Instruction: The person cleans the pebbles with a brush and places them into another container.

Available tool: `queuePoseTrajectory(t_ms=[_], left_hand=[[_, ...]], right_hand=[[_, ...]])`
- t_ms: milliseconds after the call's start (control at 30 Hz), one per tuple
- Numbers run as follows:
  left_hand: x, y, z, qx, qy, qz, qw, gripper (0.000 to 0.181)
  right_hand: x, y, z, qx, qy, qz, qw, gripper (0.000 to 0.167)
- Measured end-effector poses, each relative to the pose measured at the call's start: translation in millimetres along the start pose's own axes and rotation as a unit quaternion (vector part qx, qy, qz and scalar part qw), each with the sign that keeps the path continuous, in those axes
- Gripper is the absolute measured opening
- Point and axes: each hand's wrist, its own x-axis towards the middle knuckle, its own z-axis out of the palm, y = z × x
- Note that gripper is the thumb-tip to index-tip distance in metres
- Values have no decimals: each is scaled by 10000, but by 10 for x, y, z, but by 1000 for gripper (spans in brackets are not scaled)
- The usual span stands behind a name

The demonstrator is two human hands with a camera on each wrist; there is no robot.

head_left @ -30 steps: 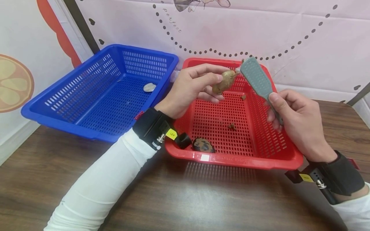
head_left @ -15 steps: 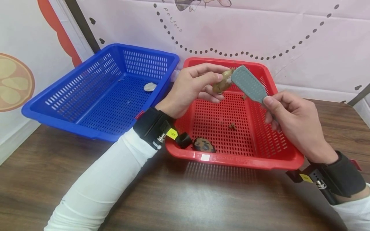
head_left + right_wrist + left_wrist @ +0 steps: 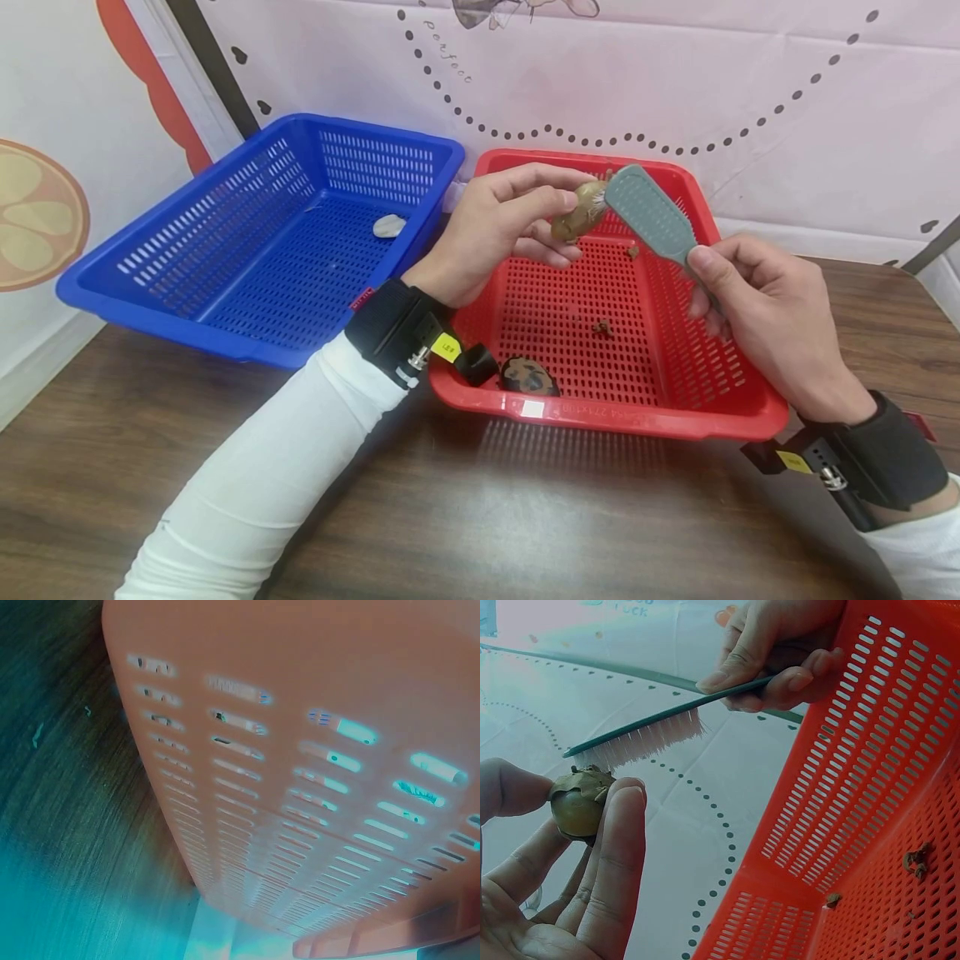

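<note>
In the head view, the left hand (image 3: 502,225) pinches an olive-brown stone (image 3: 581,212) over the far part of the red basket (image 3: 607,421). The left wrist view shows brown mud-like clumps (image 3: 589,782) on top of this stone (image 3: 577,814), held between thumb and fingertips. My right hand (image 3: 776,312) grips the handle of a grey-green brush (image 3: 651,210), bristles facing down and away. The brush (image 3: 652,727) has white bristles, and their end touches the clumps. Only the basket's side wall (image 3: 300,645) and some tabletop fill the right wrist view.
A dark-patched stone (image 3: 528,377) lies in the near left corner of the red basket. Brown crumbs (image 3: 602,328) are on its floor. To the left stands a blue basket (image 3: 187,333) holding a white stone (image 3: 388,226). Both baskets are on the wooden table (image 3: 480,517).
The right hand has moved the brush head left and down onto the stone, then slightly back right and up. The left hand and stone have stayed in place.
</note>
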Motion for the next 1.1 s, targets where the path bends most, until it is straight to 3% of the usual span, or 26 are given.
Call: queuePoseTrajectory(t_ms=[500,600,833,1100], left_hand=[[9,-8,-3,-34,76,-87,9999,32],[9,-5,0,-51,71,-86,9999,32],[0,-1,6,-94,57,-88,9999,32],[0,2,3,-66,62,-100,9999,32]], right_hand=[[10,21,-7,283,137,32,9995,18],[3,22,-18,321,23,-54,9995,16],[7,27,-36,126,-439,-209,9987,10],[8,32,-15,-161,-277,-155,9994,11]])
